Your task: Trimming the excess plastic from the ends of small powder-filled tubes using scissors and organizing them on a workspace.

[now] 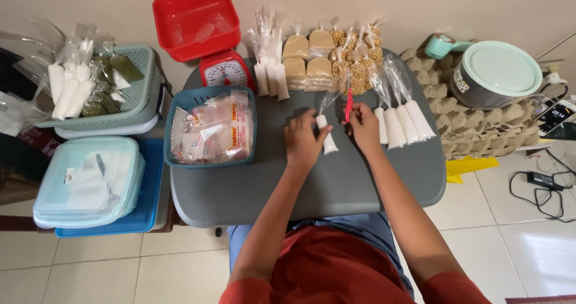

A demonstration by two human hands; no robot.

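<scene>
the left hand rests on the grey table with its fingers closed around a small clear bag of white powder, which lies on the table near the middle, its twisted top pointing away from the person; the right hand, just beside it, pinches a thin red strip that stands upright, its grip shut on the strip's lower end. to the right of that hand lie three more filled white bags side by side. at the table's far edge stand bags of brown powder and bags of yellow kernels. a teal basket of printed packets sits at the left of the table, with a red kitchen scale behind it
</scene>
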